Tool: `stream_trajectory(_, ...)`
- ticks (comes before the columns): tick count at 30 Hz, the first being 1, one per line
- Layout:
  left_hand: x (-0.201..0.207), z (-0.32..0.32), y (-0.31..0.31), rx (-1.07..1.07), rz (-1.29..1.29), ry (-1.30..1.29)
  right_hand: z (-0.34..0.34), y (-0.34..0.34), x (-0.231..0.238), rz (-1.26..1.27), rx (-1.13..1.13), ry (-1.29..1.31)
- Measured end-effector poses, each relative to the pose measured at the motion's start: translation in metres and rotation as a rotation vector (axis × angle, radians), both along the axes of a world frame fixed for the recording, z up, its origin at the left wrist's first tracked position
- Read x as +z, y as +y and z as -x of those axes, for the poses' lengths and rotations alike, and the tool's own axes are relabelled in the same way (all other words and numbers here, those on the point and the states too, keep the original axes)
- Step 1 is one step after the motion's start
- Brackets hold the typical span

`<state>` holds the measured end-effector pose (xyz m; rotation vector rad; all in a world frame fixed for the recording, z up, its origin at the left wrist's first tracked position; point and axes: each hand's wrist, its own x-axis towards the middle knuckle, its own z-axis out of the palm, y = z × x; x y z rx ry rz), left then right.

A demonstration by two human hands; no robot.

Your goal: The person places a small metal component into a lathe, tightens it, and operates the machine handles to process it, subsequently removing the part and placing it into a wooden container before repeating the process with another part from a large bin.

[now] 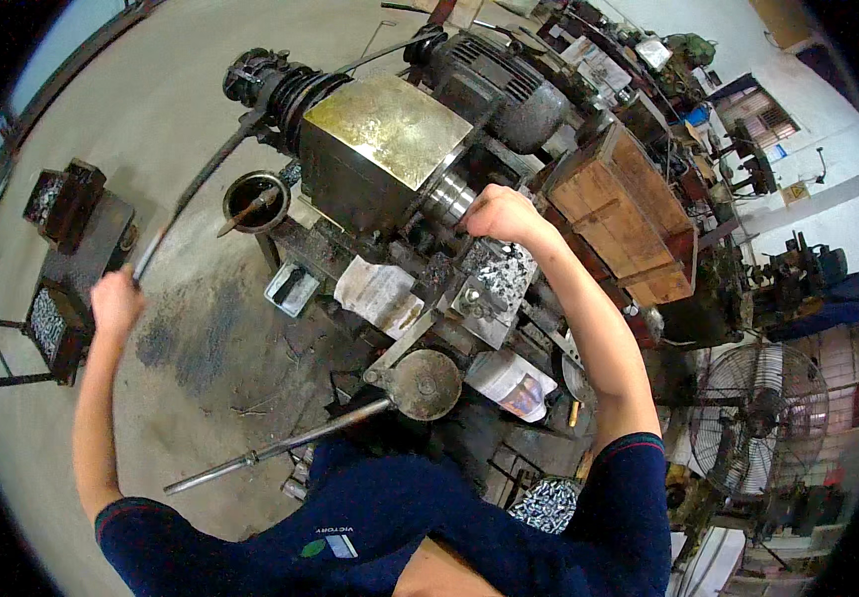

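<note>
My left hand (118, 302) is wrapped round the lower end of a long lever (199, 183). That lever runs up to the dark pulley end (295, 95) of a small lathe with a box-shaped headstock (380, 134). On the headstock's other side, my right hand (502, 215) is closed right at the mouth of the shiny metal spindle nose (446, 196). Whatever its fingers hold is hidden. Below that hand sits a tool slide (494, 294) strewn with metal chips. A round plate (427, 384) with a long handle (280, 445) lies nearer my body.
An electric motor (499, 90) stands behind the headstock, and a wooden box (621, 214) is at the right. Bins of small parts (48, 323) stand far left. A basin of metal pieces (546, 504) and a caged fan (760, 413) are at the lower right.
</note>
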<state>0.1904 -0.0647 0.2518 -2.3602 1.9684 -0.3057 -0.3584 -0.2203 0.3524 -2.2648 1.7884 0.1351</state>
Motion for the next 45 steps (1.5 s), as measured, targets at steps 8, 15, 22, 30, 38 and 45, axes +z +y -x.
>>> stream_trajectory(8, -0.003, -0.053, -0.045, -0.085, 0.048, -0.062, 0.0, -0.019, -0.004, 0.03, 0.07, 0.133)
stream_trajectory(15, -0.021, -0.059, -0.04, -0.147, 0.156, -0.003, 0.001, -0.012, 0.002, -0.004, 0.08, 0.085)
stream_trajectory(22, -0.011, -0.079, -0.059, -0.268, 0.228, -0.109, -0.004, 0.0, 0.015, 0.011, 0.033, 0.134)
stream_trajectory(30, -0.017, 0.04, -0.05, -0.363, 0.783, 0.683, 0.105, 0.119, 0.042, 0.49, 0.115, -0.615)
stream_trajectory(38, -0.189, 0.194, -0.073, -0.23, -0.284, 0.404, 0.263, 0.33, -0.024, 0.243, -0.878, -0.458)
stream_trajectory(45, -0.176, 0.177, -0.123, -0.57, -0.546, -0.189, 0.348, 0.427, -0.076, 0.284, -1.144, -0.117)
